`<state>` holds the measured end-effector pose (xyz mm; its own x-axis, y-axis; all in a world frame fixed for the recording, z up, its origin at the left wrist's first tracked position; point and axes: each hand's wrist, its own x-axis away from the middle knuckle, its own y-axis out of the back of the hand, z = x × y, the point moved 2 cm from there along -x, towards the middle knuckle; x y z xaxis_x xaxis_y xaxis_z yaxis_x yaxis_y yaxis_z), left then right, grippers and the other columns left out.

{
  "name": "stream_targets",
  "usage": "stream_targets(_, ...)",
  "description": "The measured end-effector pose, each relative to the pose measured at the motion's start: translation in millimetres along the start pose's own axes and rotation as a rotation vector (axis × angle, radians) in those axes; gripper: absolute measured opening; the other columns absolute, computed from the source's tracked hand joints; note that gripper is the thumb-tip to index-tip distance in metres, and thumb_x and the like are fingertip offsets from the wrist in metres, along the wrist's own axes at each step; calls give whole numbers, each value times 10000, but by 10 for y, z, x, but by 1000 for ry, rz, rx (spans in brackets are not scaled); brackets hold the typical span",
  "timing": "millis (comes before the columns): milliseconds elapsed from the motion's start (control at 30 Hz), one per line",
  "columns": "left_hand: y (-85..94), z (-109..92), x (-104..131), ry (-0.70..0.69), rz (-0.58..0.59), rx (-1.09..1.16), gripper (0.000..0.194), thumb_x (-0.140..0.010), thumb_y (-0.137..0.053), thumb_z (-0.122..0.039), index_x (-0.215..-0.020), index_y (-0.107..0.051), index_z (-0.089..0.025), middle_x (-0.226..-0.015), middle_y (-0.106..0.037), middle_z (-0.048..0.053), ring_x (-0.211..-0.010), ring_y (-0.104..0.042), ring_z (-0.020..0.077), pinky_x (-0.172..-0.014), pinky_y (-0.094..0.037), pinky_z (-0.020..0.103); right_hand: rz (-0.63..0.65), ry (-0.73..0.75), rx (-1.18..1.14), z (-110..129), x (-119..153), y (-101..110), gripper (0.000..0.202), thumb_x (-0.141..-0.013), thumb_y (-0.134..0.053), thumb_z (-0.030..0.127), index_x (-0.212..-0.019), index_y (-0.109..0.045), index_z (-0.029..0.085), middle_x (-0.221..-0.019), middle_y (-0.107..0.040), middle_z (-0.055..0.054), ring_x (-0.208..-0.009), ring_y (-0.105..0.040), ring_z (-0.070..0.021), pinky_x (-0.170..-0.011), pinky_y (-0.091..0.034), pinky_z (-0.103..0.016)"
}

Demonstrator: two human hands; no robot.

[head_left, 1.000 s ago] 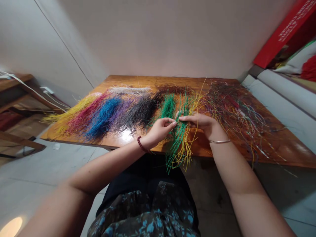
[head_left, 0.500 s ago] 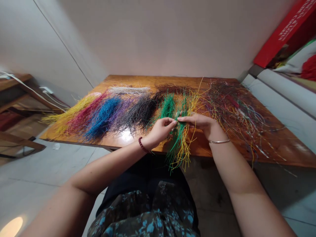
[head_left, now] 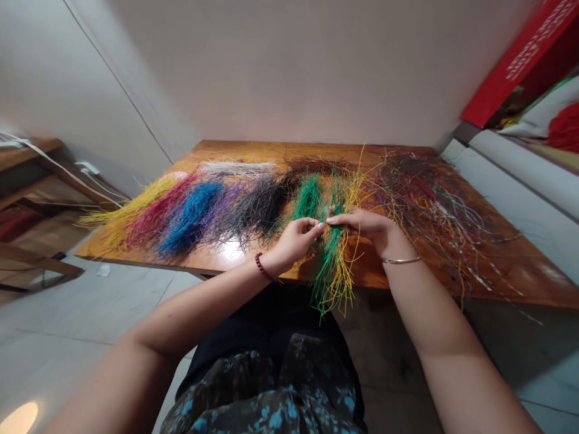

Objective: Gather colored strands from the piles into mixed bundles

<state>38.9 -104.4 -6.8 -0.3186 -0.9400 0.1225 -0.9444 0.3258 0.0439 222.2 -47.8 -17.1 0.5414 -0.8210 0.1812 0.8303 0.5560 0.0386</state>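
A loose bundle of thin green strands and yellow strands hangs over the table's front edge, its upper ends spreading on the tabletop. My right hand is closed around the bundle, thumb on top, and wears a silver bangle. Close beside it my left hand is pinched shut at the green strands, thumb against forefinger; exactly which strands lie in the pinch is too fine to make out. A dark red bead bracelet circles the left wrist. Just beyond the hands lies another green bunch.
On the wooden table, bunches of yellow, red, blue, purple, black and white strands lie to the left. A mixed, tangled pile spreads at the right. A wall stands behind; a red box is far right.
Both hands stay close together at the same spot on the bundle. The hanging green and yellow ends have swung slightly right, and the view has shifted a little.
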Motion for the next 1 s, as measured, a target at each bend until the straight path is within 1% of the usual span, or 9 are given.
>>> stream_targets(67,17,-9,20,7,-6,14,268,-846,-637,-403,-840,-559,-147,-760,-478,-13,-636,-446,80,-510,-431,170,12,11,-5,7,3,-3,268,-750,-749,376,-865,-629,166,-616,-437,54,-494,-281,-58,-425,-158,-234)
stream_targets(167,59,-37,62,-1,-12,19,293,-827,-650,-430,-827,-554,-153,-766,-474,-16,-652,-454,83,-525,-435,170,15,39,17,37,12,-19,272,-750,-750,386,-835,-608,171,-613,-427,57,-500,-286,-60,-438,-168,-235)
stream_targets(267,124,-64,114,-11,-38,5,306,-821,-650,-449,-841,-571,-154,-780,-494,-9,-677,-474,91,-540,-446,176,-5,83,33,67,22,-23,280,-753,-745,404,-812,-599,172,-650,-451,44,-533,-321,-66,-459,-196,-231)
stream_targets(467,241,-69,179,-40,-72,76,339,-820,-668,-464,-877,-606,-135,-935,-617,57,-761,-508,98,-576,-459,168,2,115,9,70,29,5,301,-732,-771,427,-761,-587,191,-671,-463,14,-631,-407,-111,-517,-312,-233)
stream_targets(600,320,-97,223,-65,-101,138,347,-804,-701,-461,-866,-607,-132,-940,-634,61,-747,-508,87,-568,-440,156,-16,154,-37,70,22,8,304,-704,-790,412,-745,-587,189,-731,-499,-1,-727,-470,-132,-631,-400,-242)
stream_targets(700,412,-162,307,-80,-138,161,376,-779,-722,-494,-850,-610,-142,-939,-645,48,-687,-495,66,-561,-427,156,-58,174,-73,72,27,7,274,-696,-787,374,-761,-599,185,-785,-526,-7,-791,-498,-137,-728,-427,-253)
stream_targets(800,523,-256,443,-100,-194,160,397,-753,-745,-517,-830,-616,-149,-927,-656,39,-641,-488,55,-551,-424,160,-73,168,-91,68,35,17,252,-693,-780,348,-777,-605,187,-806,-531,-6,-819,-497,-139,-778,-425,-263)
stream_targets(900,641,-375,609,-127,-273,176,383,-732,-771,-505,-834,-630,-163,-904,-656,29,-614,-485,57,-530,-426,163,-59,161,-103,69,50,24,246,-691,-771,336,-781,-599,185,-805,-513,-4,-815,-481,-136,-783,-414,-261)
stream_targets(1000,755,-514,758,-169,-328,239,323,-731,-790,-452,-820,-643,-179,-859,-642,21,-587,-472,59,-492,-416,162,-24,150,-93,93,84,1,242,-701,-755,327,-759,-570,182,-776,-469,5,-771,-451,-125,-743,-399,-248)
